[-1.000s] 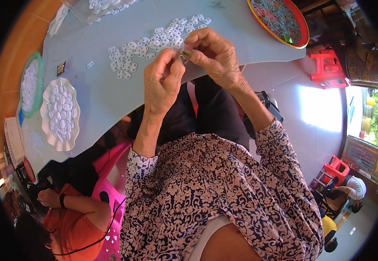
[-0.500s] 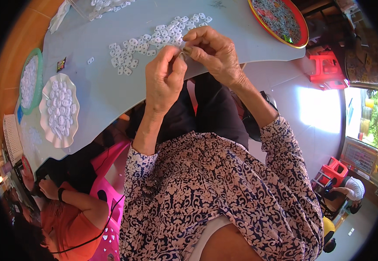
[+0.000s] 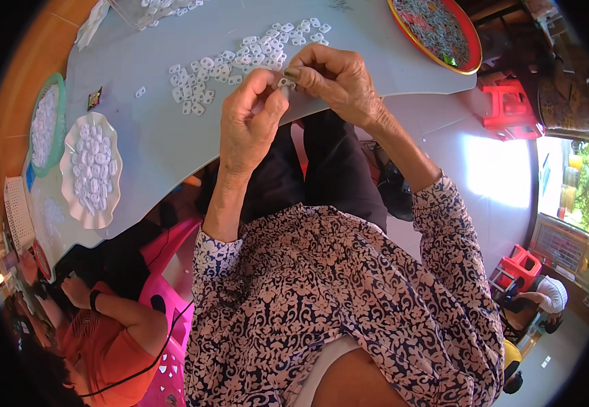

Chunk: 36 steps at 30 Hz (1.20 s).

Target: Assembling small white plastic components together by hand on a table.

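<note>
Above the table's near edge, my left hand [image 3: 248,129] pinches a small white plastic piece [image 3: 283,83] between thumb and forefinger. My right hand [image 3: 338,83] meets it there, thumb and forefinger closed together right at the piece. Whatever the right fingertips hold is hidden or too small to name. Just beyond both hands, many loose white plastic pieces [image 3: 260,49] with holes lie spread on the grey table [image 3: 159,146].
At left stand a scalloped white dish [image 3: 98,220] and a green basket [image 3: 61,102], both full of white pieces. A red tray [image 3: 477,51] of small metallic bits sits far right. A person in orange [image 3: 122,332] sits at lower left. Red stools [image 3: 501,108] stand at right.
My hands have shifted slightly left, and the right fingers have opened out a little around the pinch. More of the white piece shows now between the fingertips.
</note>
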Each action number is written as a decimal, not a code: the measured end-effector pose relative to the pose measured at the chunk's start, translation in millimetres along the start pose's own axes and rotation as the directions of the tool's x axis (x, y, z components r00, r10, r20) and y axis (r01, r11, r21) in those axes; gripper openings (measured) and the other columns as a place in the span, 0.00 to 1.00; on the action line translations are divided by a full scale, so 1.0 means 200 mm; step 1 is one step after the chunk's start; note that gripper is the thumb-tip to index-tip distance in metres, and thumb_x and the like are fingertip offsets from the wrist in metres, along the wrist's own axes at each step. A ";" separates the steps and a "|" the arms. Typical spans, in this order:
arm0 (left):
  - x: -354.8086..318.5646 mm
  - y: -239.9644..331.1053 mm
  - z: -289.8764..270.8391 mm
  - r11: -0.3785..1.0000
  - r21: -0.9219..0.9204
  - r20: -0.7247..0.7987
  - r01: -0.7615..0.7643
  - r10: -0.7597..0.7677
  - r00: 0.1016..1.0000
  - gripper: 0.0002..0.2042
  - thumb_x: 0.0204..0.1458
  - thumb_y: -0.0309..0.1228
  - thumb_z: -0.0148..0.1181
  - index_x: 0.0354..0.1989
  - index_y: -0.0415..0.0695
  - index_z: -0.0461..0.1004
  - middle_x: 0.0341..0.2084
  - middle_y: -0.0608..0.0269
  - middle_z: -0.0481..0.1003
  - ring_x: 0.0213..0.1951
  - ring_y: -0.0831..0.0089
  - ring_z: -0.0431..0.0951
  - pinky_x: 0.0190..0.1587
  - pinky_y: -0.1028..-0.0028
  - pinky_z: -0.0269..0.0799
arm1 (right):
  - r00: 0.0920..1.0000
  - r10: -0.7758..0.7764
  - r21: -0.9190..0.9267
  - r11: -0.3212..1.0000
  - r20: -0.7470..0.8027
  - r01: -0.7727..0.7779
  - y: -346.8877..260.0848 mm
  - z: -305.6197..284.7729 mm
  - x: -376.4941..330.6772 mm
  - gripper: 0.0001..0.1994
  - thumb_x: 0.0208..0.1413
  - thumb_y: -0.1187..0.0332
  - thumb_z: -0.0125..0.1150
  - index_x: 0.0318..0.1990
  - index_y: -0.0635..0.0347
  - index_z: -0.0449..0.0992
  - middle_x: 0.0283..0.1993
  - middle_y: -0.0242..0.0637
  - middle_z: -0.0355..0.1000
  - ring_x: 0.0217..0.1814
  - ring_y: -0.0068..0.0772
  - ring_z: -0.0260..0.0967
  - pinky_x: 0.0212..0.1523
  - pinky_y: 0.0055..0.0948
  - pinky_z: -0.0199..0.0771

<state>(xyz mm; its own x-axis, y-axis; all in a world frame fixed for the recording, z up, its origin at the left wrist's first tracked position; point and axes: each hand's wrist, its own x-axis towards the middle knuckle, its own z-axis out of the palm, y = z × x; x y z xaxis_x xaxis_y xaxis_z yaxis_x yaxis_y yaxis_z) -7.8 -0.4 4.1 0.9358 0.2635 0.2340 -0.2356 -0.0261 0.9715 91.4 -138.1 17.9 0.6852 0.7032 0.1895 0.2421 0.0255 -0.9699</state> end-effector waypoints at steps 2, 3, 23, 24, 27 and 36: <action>0.00 -0.01 0.00 0.999 -0.032 -0.005 0.013 -0.013 1.000 0.07 0.54 0.29 0.55 0.32 0.38 0.68 0.20 0.74 0.65 0.23 0.88 0.60 0.24 0.85 0.58 | 1.000 0.001 -0.026 1.000 -0.001 -0.001 0.00 0.00 0.01 0.10 0.56 0.66 0.59 0.33 0.66 0.75 0.24 0.28 0.70 0.26 0.14 0.63 0.27 0.18 0.65; 0.00 -0.01 0.00 0.999 0.025 -0.017 -0.028 0.028 0.999 0.07 0.54 0.29 0.55 0.32 0.37 0.68 0.19 0.74 0.65 0.23 0.88 0.61 0.25 0.85 0.58 | 1.000 -0.002 -0.067 0.998 -0.005 0.001 0.00 0.00 0.01 0.10 0.56 0.66 0.60 0.32 0.66 0.74 0.23 0.28 0.70 0.25 0.14 0.61 0.26 0.19 0.64; -0.01 0.06 -0.07 0.849 0.511 -0.191 -0.138 0.268 0.944 0.06 0.54 0.27 0.53 0.36 0.38 0.71 0.28 0.55 0.74 0.28 0.65 0.76 0.32 0.70 0.71 | 0.998 -0.002 0.073 0.997 -0.056 0.006 0.02 0.02 -0.02 0.07 0.57 0.70 0.58 0.36 0.67 0.73 0.31 0.31 0.73 0.30 0.15 0.66 0.34 0.18 0.70; -0.02 0.06 -0.13 0.814 0.568 -0.226 -0.121 0.296 0.928 0.06 0.54 0.28 0.54 0.35 0.38 0.72 0.28 0.56 0.74 0.29 0.65 0.75 0.33 0.70 0.70 | 0.997 0.059 0.161 0.986 -0.040 -0.052 0.02 0.02 -0.02 0.08 0.58 0.70 0.57 0.36 0.68 0.73 0.30 0.33 0.73 0.28 0.15 0.65 0.31 0.18 0.70; 0.00 0.09 -0.28 0.710 0.695 -0.252 -0.115 0.390 0.886 0.04 0.53 0.26 0.55 0.34 0.39 0.73 0.27 0.58 0.74 0.31 0.63 0.73 0.33 0.69 0.69 | 0.999 0.028 0.189 0.982 -0.043 -0.019 0.01 0.01 -0.01 0.08 0.58 0.69 0.55 0.35 0.68 0.72 0.28 0.33 0.73 0.25 0.14 0.62 0.28 0.18 0.68; 0.10 0.04 -0.17 0.506 0.811 0.004 -0.294 0.497 0.868 0.05 0.45 0.21 0.57 0.31 0.41 0.72 0.24 0.59 0.70 0.33 0.58 0.68 0.40 0.63 0.65 | 0.997 -0.004 0.187 0.982 -0.075 0.018 0.05 0.01 -0.03 0.08 0.56 0.69 0.59 0.37 0.66 0.74 0.28 0.30 0.72 0.28 0.12 0.64 0.30 0.16 0.67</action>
<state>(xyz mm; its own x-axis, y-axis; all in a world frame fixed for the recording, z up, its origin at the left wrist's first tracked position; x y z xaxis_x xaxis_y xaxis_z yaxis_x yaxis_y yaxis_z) -0.5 36.5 14.6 0.6958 0.2118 0.6863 -0.1815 -0.8726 0.4534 88.3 -139.6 7.3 0.7336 0.6481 0.2043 0.1219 0.1703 -0.9778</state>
